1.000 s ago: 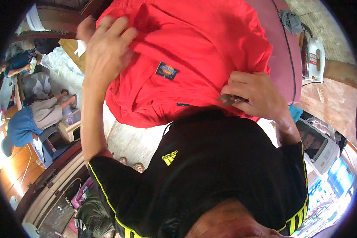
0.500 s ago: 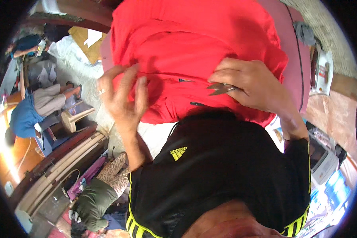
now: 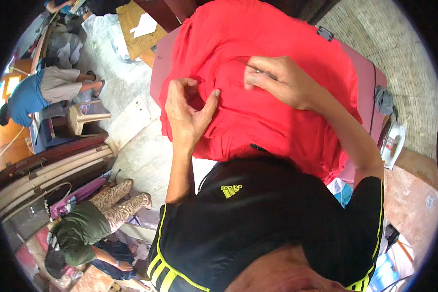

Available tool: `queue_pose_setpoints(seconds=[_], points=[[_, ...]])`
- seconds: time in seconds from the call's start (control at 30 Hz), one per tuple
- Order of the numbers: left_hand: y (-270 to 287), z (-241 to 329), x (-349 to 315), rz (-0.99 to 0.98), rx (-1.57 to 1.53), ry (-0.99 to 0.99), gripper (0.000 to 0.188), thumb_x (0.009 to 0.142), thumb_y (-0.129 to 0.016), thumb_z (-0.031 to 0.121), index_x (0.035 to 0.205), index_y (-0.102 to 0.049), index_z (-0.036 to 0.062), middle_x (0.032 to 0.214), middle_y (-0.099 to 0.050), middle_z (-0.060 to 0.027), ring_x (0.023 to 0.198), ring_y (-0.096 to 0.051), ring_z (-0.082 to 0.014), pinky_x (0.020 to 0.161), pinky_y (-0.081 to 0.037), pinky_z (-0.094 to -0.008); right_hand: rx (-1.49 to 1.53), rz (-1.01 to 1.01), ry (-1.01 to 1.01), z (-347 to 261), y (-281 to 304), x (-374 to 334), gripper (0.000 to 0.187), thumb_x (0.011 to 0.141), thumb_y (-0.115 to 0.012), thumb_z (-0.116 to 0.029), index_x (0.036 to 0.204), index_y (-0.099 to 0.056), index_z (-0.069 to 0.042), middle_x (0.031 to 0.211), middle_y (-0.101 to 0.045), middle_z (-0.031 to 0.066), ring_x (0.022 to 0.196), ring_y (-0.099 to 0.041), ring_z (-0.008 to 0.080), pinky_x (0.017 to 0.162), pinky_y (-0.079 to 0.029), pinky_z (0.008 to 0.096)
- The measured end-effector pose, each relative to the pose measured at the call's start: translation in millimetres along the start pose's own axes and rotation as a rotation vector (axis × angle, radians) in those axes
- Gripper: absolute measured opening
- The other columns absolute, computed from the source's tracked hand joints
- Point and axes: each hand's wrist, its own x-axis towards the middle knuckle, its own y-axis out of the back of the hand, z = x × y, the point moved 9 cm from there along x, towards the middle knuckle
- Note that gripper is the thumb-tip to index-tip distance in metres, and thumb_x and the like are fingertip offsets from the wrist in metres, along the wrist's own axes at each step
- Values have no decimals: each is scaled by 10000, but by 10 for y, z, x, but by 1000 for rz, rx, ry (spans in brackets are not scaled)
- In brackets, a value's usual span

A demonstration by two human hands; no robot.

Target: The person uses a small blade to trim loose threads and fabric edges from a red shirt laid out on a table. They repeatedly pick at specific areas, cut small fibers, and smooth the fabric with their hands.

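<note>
A red knit garment [image 3: 297, 131] lies crumpled on the pink-covered board [image 3: 373, 80] in front of me. My left hand [image 3: 187, 114] hovers over or rests on its left part, thumb and fingers apart, with nothing visible between them. My right hand [image 3: 280, 80] is curled above the garment's middle. Within its fingers sits a pair of small metal thread snips [image 3: 266, 74], now mostly hidden by the hand. Close to my body, a small dark tag [image 3: 258, 147] shows on the red cloth.
A clothes iron [image 3: 393, 143] stands to the right, near a grey cloth [image 3: 384, 100]. A dark clip [image 3: 325, 33] sits on the board's far edge. Two people work at left, one in blue [image 3: 31, 100], one in green [image 3: 80, 233]; a stool [image 3: 85, 117] stands nearby.
Both hands have moved farther up the red garment, away from my body. The snips, whose blades stuck out before, are now mostly covered by my right hand. The view has shifted.
</note>
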Motion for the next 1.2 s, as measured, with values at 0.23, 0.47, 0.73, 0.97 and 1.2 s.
queue_pose_setpoints(seconds=[0.23,0.47,0.73,0.97,1.2], points=[[-17,-416,-213,127,-308,193,198,808,-693,-10,950,-557,3,878,-651,-113,723,-643,-199,690,-522,-308,-77,5,128,385,-218,173,190,985,-560,-164,922,-598,11,868,-645,147,841,-648,315,738,-500,414],[-153,-467,225,18,-380,135,152,884,-716,85,1000,-672,-3,961,-673,-72,888,-634,-211,836,-493,-336,-543,-112,298,57,-485,-122,168,913,-577,-127,1056,-584,-40,1104,-590,118,869,-667,337,689,-547,463],[205,-644,-85,-3,-1069,469,223,938,-669,119,1128,-575,47,1017,-656,-63,870,-628,-142,842,-511,-311,-656,-146,90,-123,-100,-855,287,833,-652,-79,1119,-640,-86,1126,-639,66,848,-674,288,675,-550,417],[210,355,537,31,195,-267,352,817,-767,56,1134,-622,4,1064,-636,-132,962,-604,-266,874,-480,-379,-65,30,73,74,472,-1146,168,913,-660,-193,946,-663,-29,774,-649,108,733,-656,301,648,-519,391],[-1400,758,1054,-782,117,-723,215,809,-743,113,990,-659,34,1145,-624,-154,1055,-605,-349,880,-489,-423,-364,462,-92,771,1230,-1024,144,924,-667,-144,932,-628,-6,753,-602,91,666,-602,210,623,-457,296]])
